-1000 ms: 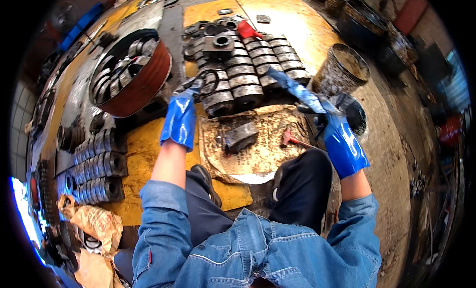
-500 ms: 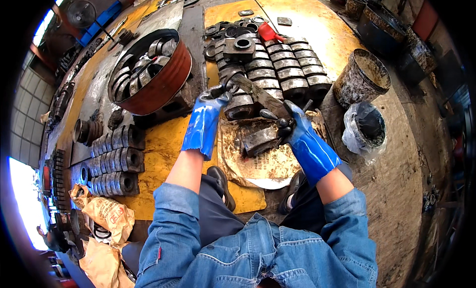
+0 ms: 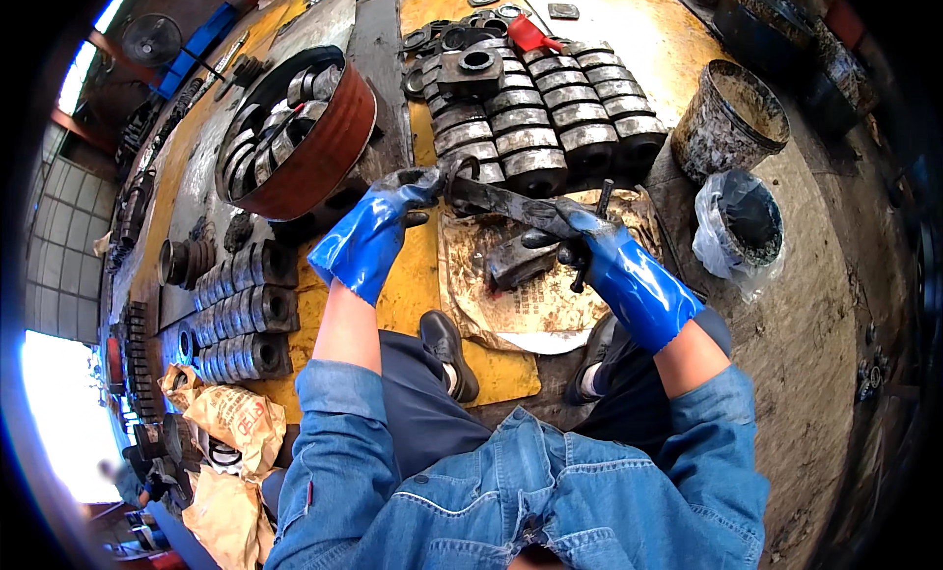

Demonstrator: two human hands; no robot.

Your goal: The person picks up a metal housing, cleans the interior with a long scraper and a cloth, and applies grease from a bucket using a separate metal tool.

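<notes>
Yellow-painted workshop floor, grimy and scuffed, spreads under a seated person in a denim jacket and dark trousers. Both hands wear blue rubber gloves and are raised in front of the knees, forearms angled inward so that the hands nearly face each other.

Left hand is closed around one end of a long dark greasy metal part, fingers curled tight at its hooked tip. Right hand grips the other end of the same part and also pinches a thin dark rod that stands nearly upright through its fist. So the part spans the gap between the two hands, held level above a stained sheet of paper on which a second dark metal block lies, just below the right hand.

Half a second ago the hands were closer together, over the block on the paper; now they have drawn apart and the long part is stretched between them. A second ago the right hand was out to the side, well away from the left.

Beyond the hands lie rows of grey steel rings, roughly a dozen and a half. Further from the left hand sits one rust-red round tub with more parts inside. Past the right hand stand two buckets: one crusted tin bucket and one bag-lined bucket.
</notes>
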